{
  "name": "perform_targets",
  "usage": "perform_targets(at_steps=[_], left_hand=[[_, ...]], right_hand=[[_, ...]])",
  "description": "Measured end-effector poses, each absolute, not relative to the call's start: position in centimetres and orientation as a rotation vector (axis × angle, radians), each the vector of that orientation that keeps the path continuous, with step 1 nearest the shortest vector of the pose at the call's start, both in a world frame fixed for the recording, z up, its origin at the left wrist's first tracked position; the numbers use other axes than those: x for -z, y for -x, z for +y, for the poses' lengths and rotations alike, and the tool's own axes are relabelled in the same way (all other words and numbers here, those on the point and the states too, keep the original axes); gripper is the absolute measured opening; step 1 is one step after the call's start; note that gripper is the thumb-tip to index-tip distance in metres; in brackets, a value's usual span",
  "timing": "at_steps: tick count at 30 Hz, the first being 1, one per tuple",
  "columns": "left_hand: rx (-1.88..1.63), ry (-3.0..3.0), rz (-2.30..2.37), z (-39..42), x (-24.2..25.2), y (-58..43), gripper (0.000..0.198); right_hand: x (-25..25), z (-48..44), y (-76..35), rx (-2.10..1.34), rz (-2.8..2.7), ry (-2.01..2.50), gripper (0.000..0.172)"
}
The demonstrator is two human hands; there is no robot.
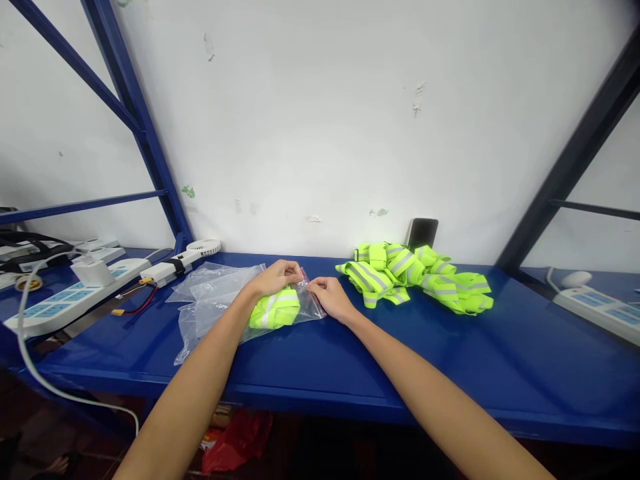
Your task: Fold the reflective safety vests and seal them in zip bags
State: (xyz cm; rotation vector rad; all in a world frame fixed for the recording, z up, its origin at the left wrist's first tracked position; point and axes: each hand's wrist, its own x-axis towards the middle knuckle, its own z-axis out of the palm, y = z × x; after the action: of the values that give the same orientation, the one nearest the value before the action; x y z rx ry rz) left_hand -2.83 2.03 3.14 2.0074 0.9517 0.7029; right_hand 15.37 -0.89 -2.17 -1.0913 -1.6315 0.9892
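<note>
A clear plastic zip bag [311, 308] lies on the blue table with its red-edged mouth toward the right. Inside it, or partly under its film, is a folded neon-yellow reflective strap [275, 309] with grey bands. My left hand [278, 276] is over the strap, its fingers pinching the bag's upper edge near the mouth. My right hand [330, 297] pinches the same mouth edge from the right. More clear plastic bags [205, 287] lie flat to the left, partly behind my left forearm. To the right is a heap of neon-yellow reflective straps [385, 270].
A dark phone-like block [423, 233] leans on the wall behind the heap. Left are a white handheld fan [204, 248], a power strip [75, 300] and loose cables. Another power strip [600, 310] is at far right. Blue frame posts [145, 133] rise at both sides.
</note>
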Motion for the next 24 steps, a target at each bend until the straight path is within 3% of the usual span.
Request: perform_targets(at_steps=[17, 24], left_hand=[[-0.683, -2.017, 1.067, 2.22, -2.78, 2.7, 0.027], [-0.772, -2.024, 1.137, 2.04, -2.78, 2.89, 0.027]], right_hand=[[1.83, -0.63, -15.63, -1.005, -1.774, 1.076, 0.015], [1.47, -0.62, -15.99, -1.024, -1.771, 1.109, 0.028]])
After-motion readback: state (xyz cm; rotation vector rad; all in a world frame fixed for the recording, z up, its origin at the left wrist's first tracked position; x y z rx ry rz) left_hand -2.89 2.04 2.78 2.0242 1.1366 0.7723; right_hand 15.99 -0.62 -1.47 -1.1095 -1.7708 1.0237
